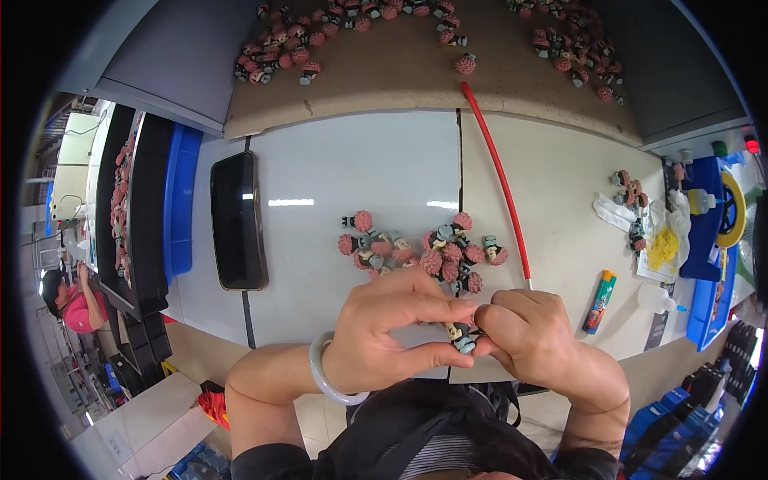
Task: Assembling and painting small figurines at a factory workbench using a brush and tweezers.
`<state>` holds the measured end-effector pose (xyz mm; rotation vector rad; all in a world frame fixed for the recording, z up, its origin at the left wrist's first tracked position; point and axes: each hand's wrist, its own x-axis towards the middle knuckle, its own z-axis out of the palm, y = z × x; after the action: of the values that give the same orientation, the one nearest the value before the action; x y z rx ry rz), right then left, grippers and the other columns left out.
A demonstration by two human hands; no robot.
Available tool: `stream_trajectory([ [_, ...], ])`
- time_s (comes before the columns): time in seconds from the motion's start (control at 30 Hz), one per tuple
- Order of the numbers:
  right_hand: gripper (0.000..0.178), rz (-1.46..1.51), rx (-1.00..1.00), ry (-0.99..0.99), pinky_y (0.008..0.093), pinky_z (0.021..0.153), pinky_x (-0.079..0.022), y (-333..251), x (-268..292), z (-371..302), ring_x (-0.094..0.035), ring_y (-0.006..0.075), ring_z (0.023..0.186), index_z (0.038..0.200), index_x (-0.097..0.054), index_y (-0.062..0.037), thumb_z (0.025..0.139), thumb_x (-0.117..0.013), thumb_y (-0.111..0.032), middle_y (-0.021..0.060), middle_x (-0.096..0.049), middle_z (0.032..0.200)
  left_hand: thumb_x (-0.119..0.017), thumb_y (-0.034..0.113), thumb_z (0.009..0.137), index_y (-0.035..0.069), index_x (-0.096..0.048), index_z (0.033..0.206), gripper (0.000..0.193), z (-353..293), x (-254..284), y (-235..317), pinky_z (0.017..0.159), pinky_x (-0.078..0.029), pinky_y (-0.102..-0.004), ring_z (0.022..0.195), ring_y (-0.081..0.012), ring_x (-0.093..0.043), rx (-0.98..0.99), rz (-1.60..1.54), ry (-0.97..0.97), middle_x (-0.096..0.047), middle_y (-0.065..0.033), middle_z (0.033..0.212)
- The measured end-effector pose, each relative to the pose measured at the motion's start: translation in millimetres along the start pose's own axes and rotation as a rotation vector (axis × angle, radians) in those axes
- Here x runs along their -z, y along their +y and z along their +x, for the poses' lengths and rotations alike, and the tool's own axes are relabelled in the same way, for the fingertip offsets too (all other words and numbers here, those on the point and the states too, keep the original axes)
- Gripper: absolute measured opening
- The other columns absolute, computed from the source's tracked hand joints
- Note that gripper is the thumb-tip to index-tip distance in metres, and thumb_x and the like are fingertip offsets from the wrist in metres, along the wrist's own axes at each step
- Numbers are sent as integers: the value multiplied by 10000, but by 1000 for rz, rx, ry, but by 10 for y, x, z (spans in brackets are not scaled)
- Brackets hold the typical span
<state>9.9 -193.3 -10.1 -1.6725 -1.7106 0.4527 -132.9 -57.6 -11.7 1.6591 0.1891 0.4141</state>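
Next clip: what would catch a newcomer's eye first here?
Both hands meet low in the middle, the left hand and right hand pinching one small figurine between them. Just beyond lies a cluster of pink-topped figurines on the white table, with a red rod slanting past.

At the near edge of the bench (pixel 336 160), both hands meet over a small figure (pixel 462 338), the left hand (pixel 384 332) on its left, the right hand (pixel 532 340) on its right. Just behind them lies a cluster of figures (pixel 424 248). A phone (pixel 238 220) lies left of it, a thin rod (pixel 498 180) runs to its right, and a marker (pixel 599 302) sits nearer the right edge. More figures (pixel 280 52) lie along the far edge.
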Motion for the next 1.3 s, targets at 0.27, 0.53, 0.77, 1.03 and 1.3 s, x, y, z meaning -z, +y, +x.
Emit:
stream_trajectory([
  [0.27,266,51,-70,40,314,394,-384,-16,-42,-14,-499,208,479,734,-484,-63,689,-667,-250,49,-432,573,-824,67,526,-16,-639,963,482,1,-10,2,644,-463,-228,703,-133,-570,-14,19,20,-586,-85,811],
  [0.53,242,48,-58,-47,345,437,-387,-30,11,-7,-482,256,511,762,-499,-33,674,-662,-188,76,-450,627,-821,73,534,-4,-647,948,455,13,-2,10,651,-468,-235,712,-140,-572,-2,53,5,-590,-79,805],
  [0.77,233,-6,-55,-67,348,446,-395,-66,47,3,-492,268,523,768,-493,-30,683,-657,-172,84,-474,635,-818,56,536,-5,-644,949,452,6,8,29,658,-479,-243,724,-146,-583,-9,71,9,-587,-81,802],
  [1.03,240,117,-91,-19,352,440,-387,-27,-23,-15,-485,266,519,765,-491,-30,695,-646,-199,83,-456,630,-811,47,545,-7,-639,957,450,3,-13,11,665,-492,-247,730,-154,-596,-13,68,17,-584,-84,809],
  [1.3,244,42,-73,-36,353,448,-390,-26,-14,-19,-483,265,521,769,-489,-24,700,-642,-202,87,-454,632,-810,55,551,-15,-636,955,445,3,-5,3,668,-491,-246,732,-153,-586,-11,68,4,-584,-90,818],
])
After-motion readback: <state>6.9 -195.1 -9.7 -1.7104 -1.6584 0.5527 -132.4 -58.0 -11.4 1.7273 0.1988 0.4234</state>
